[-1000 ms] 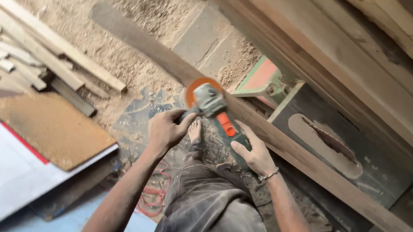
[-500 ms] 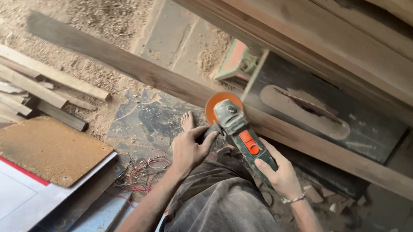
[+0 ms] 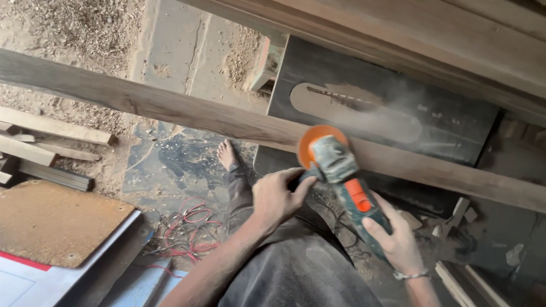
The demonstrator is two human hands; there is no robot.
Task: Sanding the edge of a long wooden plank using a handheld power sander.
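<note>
head view: grinder (image 3: 340, 169) disc perhaps dust-veiled

Woodworking shop: sawdust-covered floor (image 3: 76, 16), stacked timber offcuts (image 3: 22, 142), long plank (image 3: 164, 109), table saw (image 3: 385, 109) with blade slot, angle grinder (image 3: 340, 169) throwing dust.

One angle grinder (image 3: 339, 175); one long plank (image 3: 164, 109); two hands, left (image 3: 277, 196) and right (image 3: 395, 238); one bare foot (image 3: 226, 154); one tangle of red wire (image 3: 187, 226); one brown board (image 3: 43, 220).
</note>
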